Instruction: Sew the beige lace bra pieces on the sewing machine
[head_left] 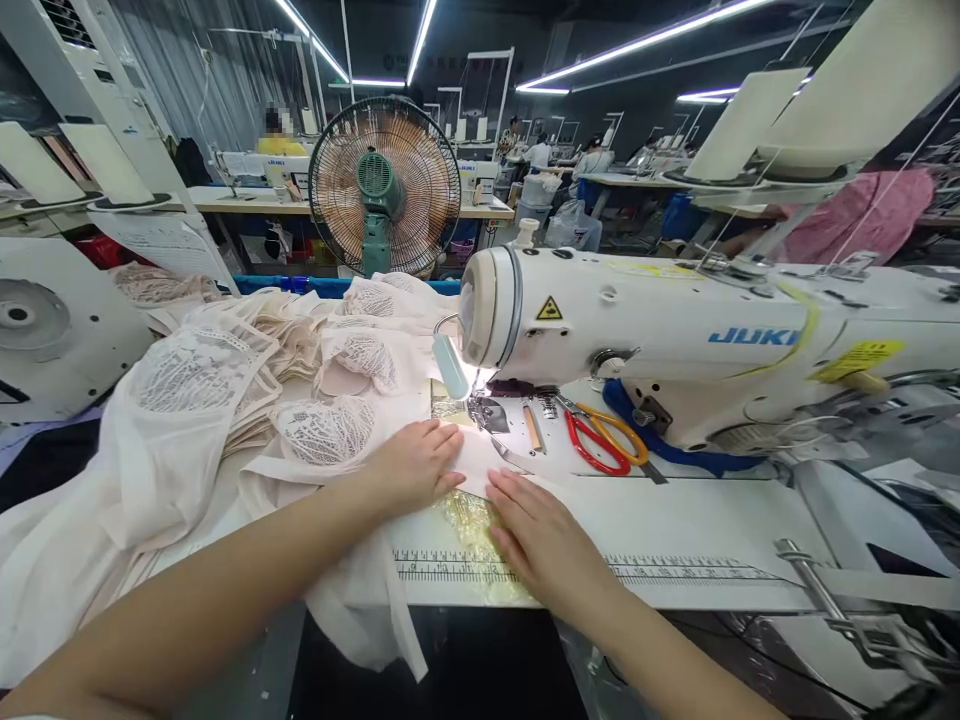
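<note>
My left hand (pixel 420 465) lies palm down on pale pink fabric (pixel 476 462) in front of the sewing machine (pixel 600 310), its fingers stretched toward the needle area. Nearer the table edge, my right hand (pixel 551 545) rests with extended fingers, the fingertips at the fabric's right edge. Both hands press from above; neither is closed. A lace bra cup (pixel 326 432) of the same pale pink lies just left of my left hand, with a strip hanging over the edge. Tweezers (pixel 512 457) lie just beyond my right fingertips. The needle itself is hard to make out.
Red-handled scissors (pixel 600 445) and an orange-handled pair (pixel 622 432) lie under the machine arm. Stacked lace bra pieces (pixel 202 370) cover the left side. A printed ruler (pixel 675 570) runs along the front edge. Behind stand a large fan (pixel 384 185) and thread cones (pixel 739 125).
</note>
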